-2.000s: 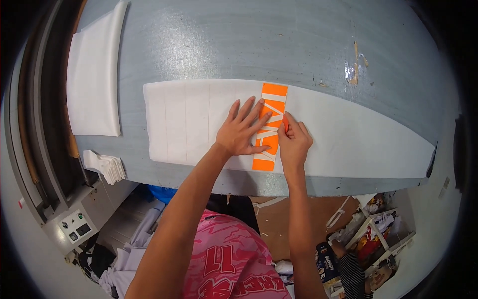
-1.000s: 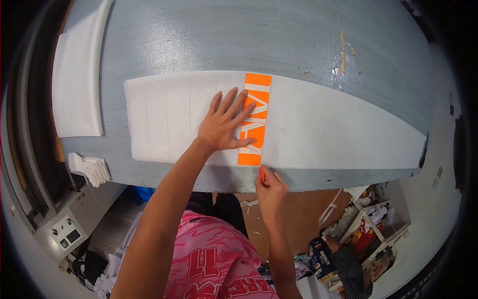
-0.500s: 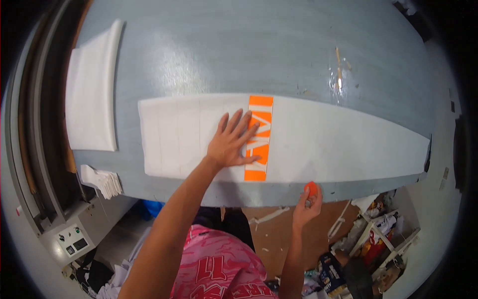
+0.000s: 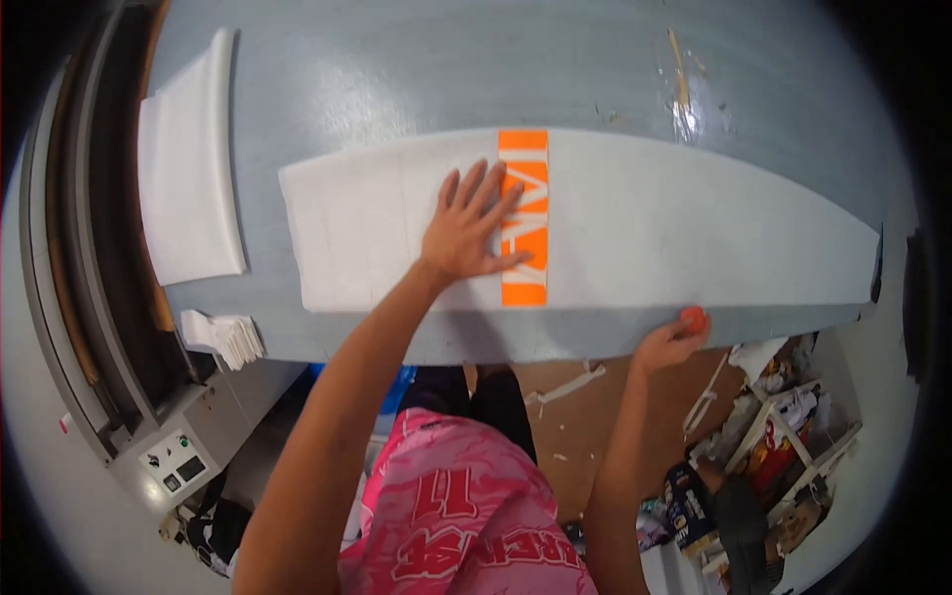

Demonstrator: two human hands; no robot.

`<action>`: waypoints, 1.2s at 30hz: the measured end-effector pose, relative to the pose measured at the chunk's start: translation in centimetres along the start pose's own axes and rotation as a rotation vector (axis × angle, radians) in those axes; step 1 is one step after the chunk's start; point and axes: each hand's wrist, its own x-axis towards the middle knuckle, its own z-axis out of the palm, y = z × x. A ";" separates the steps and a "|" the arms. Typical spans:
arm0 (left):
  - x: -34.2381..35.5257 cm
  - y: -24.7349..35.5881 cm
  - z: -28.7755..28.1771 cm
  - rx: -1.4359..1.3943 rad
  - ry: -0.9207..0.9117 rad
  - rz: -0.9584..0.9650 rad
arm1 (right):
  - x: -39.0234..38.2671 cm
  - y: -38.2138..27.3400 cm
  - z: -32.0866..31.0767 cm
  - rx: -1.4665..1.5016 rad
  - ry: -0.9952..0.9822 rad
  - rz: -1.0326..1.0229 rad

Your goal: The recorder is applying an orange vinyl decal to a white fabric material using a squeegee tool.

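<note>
Across a long white cloth panel [image 4: 674, 218] lies an orange strip [image 4: 536, 207] with pale letter shapes, probably a stencil or ruler-like template. My left hand [image 4: 467, 226] rests flat with its fingers spread, partly on the strip's left edge and partly on the cloth, hiding some of the letters. Off to the right, at the table's near edge, my right hand [image 4: 670, 343] is closed round a small orange-red piece [image 4: 693, 319]. What kind of piece that is cannot be made out. It sits just below the panel's near edge.
Grey-blue table [image 4: 416, 69] underneath. At the left lie a folded white cloth [image 4: 190, 183] and a stack of small white pieces [image 4: 234, 339], beside a machine with a control panel [image 4: 178, 464]. A cluttered shelf [image 4: 783, 436] stands at lower right.
My right hand, still closed on the orange-red piece, has moved to the right along the table edge. My left hand stays on the strip. The whole view has shifted slightly.
</note>
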 end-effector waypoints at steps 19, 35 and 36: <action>-0.2 0.6 0.0 0.056 -0.025 -0.003 | -0.2 -0.7 -0.5 -0.063 0.014 0.019; 0.5 1.2 1.1 0.106 -0.087 0.054 | -1.5 0.4 0.9 -0.037 0.040 -0.090; 0.4 1.4 1.5 0.086 -0.063 0.048 | -1.7 0.2 0.6 -0.030 0.027 -0.082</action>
